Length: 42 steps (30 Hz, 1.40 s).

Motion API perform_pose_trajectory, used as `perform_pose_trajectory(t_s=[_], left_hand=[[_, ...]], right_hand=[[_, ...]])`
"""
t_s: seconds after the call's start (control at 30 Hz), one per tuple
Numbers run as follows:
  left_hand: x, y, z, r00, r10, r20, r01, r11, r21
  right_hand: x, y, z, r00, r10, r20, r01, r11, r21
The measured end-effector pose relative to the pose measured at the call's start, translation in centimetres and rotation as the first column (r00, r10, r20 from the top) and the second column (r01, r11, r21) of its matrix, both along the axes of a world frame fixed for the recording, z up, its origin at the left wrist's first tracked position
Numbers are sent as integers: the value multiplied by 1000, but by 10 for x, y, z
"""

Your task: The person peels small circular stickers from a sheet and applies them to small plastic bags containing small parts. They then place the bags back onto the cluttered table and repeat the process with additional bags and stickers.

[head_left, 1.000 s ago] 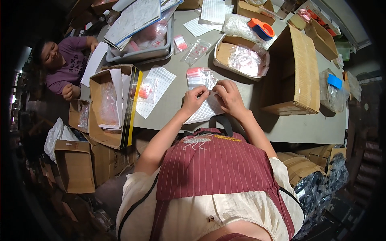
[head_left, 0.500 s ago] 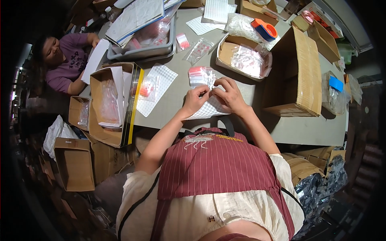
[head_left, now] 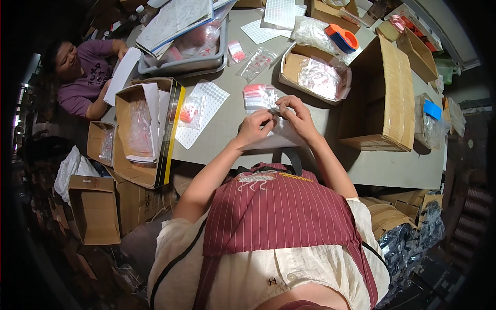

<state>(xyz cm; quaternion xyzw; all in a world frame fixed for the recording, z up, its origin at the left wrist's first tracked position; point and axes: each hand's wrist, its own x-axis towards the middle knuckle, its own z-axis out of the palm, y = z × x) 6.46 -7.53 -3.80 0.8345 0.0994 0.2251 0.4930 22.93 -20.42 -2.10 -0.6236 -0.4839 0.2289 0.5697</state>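
Observation:
A white sheet of round stickers (head_left: pixel 276 138) is raised and bent between my hands at the table's near edge. My left hand (head_left: pixel 255 128) is closed on its left part, with the thumb and fingers pinched near the top edge. Opposite it, my right hand (head_left: pixel 297 119) is closed at the sheet's upper right, fingertips bent inward. The fingertips of both hands almost meet at a small greyish bit, too small to name. Just beyond them lies a pile of small clear plastic bags (head_left: pixel 254 95) with red and white bands, partly covered by my fingers.
A shallow carton of clear bags (head_left: pixel 316 76) and a tall open cardboard box (head_left: pixel 398 93) stand right. An orange-and-blue tape dispenser (head_left: pixel 342 39) lies behind. Left are a grey bin (head_left: pixel 222 57), another sticker sheet (head_left: pixel 204 116) and a yellow-edged box (head_left: pixel 175 134). A co-worker (head_left: pixel 85 77) sits far left.
The sticker sheet has come up off the table and bent, its near part now looking plain white. My fingertips have shifted slightly, with the right hand a little higher.

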Motion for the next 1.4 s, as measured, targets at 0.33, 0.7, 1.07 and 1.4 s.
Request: perform_pose_trajectory(t_s=[0.33, 0.7, 1.07, 1.4], left_hand=[[-2, -10, 7, 993, -102, 63, 82, 962, 262], [1, -12, 1, 981, -107, 164, 33, 915, 401], [2, -15, -1, 981, -130, 146, 43, 872, 487], [2, -14, -1, 981, -135, 141, 49, 868, 495]], right_hand=[[4, 10, 8, 951, 186, 245, -140, 971, -194], [35, -11, 6, 928, 68, 365, 15, 976, -219], [43, 23, 7, 918, 108, -381, -321, 768, -554], [28, 21, -4, 922, 124, 368, 95, 846, -525]])
